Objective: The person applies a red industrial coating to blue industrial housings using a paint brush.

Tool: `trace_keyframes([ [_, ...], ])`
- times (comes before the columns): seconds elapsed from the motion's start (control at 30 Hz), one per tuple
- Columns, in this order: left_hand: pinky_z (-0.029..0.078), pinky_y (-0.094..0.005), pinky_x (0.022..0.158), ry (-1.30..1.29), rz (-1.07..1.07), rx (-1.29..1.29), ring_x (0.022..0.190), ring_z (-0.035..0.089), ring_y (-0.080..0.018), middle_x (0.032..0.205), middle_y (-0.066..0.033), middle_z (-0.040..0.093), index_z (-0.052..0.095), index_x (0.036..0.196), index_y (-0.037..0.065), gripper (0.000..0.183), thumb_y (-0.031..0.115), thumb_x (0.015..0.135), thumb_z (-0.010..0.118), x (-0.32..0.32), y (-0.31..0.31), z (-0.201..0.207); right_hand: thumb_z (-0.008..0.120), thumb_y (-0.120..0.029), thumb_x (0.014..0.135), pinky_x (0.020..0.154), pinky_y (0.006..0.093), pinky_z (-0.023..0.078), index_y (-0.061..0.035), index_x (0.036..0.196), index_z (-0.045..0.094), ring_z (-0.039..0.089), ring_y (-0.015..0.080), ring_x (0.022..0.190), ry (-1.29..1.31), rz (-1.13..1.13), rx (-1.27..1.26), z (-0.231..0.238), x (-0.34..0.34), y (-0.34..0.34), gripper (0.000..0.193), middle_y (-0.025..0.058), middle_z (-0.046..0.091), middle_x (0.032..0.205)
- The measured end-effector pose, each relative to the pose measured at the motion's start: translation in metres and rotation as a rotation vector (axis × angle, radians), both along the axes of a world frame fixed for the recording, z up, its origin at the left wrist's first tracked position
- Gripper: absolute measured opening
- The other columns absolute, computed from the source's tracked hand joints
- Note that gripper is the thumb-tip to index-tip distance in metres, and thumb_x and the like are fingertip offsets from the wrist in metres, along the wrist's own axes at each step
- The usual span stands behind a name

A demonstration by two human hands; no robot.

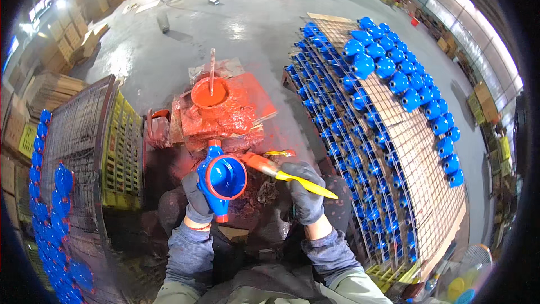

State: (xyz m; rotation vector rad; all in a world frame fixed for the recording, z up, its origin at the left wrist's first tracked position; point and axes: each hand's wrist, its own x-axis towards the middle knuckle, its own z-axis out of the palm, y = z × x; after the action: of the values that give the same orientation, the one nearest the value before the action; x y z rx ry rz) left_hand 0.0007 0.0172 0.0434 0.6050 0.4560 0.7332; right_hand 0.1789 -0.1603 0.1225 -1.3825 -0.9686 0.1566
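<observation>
My left hand (197, 200), in a dark grey glove, is closed around the side of a blue water meter body (226, 178). The round opening of the body faces up, with red paint around its rim and on both pipe ends. In my gloved right hand (306, 192) is a paintbrush (274, 173) with a yellow handle. Its red-coated bristles point left, close to the right side of the rim; whether they touch it I cannot tell. Beyond the body, a pot of red paint (210, 93) with a stick standing in it rests on a paint-crusted block (219, 119).
To the right, stacked wire racks (402, 160) carry many blue bodies (398, 81). On the left are a mesh rack (76, 135) with more blue bodies and a yellow crate (124, 152). Another yellow-handled brush (279, 153) lies beyond my right hand. A red-stained container (158, 126) stands beside the block.
</observation>
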Motion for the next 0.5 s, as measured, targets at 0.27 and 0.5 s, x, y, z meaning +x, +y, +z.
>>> trace_keyframes([
  [0.27,0.046,-0.0405,0.103,-0.027,-0.186,0.189,0.116,0.059,-0.026,0.129,-0.014,0.059,0.051,0.134,-0.002,0.075,0.06,0.093,0.039,0.002,-0.008,0.003,0.063,-0.014,0.084,0.082,0.0428,0.05,0.0009,0.102,0.07,0.065,0.031,0.087,-0.15,0.178,0.078,0.004,0.007,0.004,0.024,0.014,0.072,0.097],
  [0.5,0.046,-0.0405,0.102,-0.029,-0.038,0.155,0.115,0.059,-0.0253,0.126,-0.0141,0.06,0.052,0.132,0.0,0.069,0.056,0.092,0.042,0.012,-0.009,0.025,0.062,-0.006,0.086,0.065,0.0306,0.051,0.0016,0.099,0.068,0.062,0.0199,0.08,0.387,0.25,0.053,-0.015,-0.009,-0.015,0.016,0.0144,0.069,0.097],
])
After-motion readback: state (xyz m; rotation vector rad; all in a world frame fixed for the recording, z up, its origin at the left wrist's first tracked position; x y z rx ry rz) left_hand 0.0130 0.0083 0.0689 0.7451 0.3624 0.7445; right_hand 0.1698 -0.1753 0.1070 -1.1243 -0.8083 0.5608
